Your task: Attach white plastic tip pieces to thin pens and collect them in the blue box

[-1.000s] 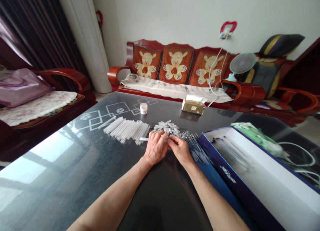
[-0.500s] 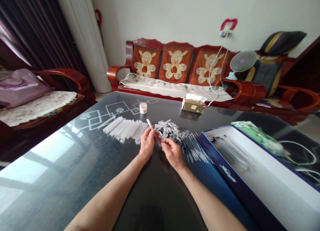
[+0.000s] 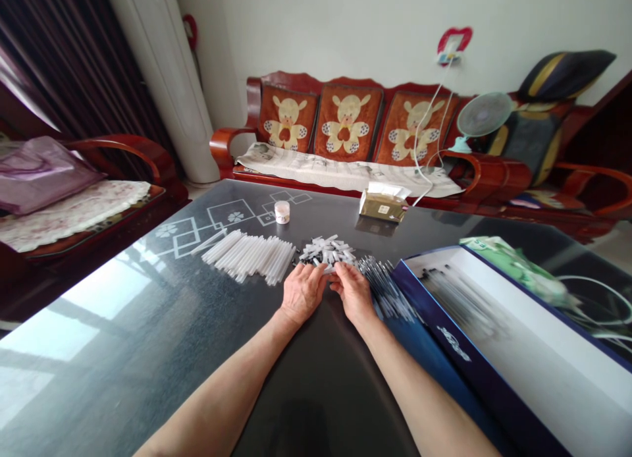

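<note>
My left hand point(image 3: 303, 292) is closed, palm down, around a white plastic pen barrel point(image 3: 329, 268), which is mostly hidden under the fingers. At the barrel's right end, my right hand point(image 3: 352, 292) pinches with thumb and fingertips. Just beyond both hands lies a heap of short white and black pen caps point(image 3: 328, 248). A row of long white pen barrels point(image 3: 249, 255) rests to the left. Thin dark pen refills point(image 3: 388, 289) lie in a bundle beside my right hand.
A long blue box point(image 3: 523, 325) with a white inside stands at the right, holding several clear slender pieces. Beyond it are a green plastic bag point(image 3: 513, 266) and white cord. A small round tub point(image 3: 282, 213) and a tissue box point(image 3: 382, 205) stand farther back on the dark table.
The white barrel has gone from pointing up and away to lying nearly level between my hands. My left hand has turned palm down, and both hands have shifted slightly right.
</note>
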A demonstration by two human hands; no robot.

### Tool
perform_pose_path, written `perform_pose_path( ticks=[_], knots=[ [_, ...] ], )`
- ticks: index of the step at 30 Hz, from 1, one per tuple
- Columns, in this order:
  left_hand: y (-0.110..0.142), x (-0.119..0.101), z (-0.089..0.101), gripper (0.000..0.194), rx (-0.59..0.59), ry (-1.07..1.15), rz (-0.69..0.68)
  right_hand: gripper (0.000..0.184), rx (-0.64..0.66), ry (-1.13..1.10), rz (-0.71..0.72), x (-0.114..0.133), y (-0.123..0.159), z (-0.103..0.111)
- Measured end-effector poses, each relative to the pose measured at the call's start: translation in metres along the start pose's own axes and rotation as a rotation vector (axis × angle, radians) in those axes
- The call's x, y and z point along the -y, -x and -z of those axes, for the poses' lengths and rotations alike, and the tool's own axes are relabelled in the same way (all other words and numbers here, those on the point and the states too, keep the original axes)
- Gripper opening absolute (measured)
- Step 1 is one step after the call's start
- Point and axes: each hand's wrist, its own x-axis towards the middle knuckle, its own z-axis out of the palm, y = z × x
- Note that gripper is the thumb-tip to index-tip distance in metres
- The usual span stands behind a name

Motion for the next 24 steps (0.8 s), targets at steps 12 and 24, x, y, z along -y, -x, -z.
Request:
perform_pose_path(
  ticks=[12,24],
  knots=[
    [-0.005,-0.010,0.002,0.025,0.239,0.424,0.350,0.036,0.050,0.112,0.167,-0.003,-0.008,0.010],
    [-0.015,-0.009,0.007,0.036,0.471,1.181,0.765,0.042,0.240,0.088,0.152,0.011,-0.010,0.010]
  ],
)
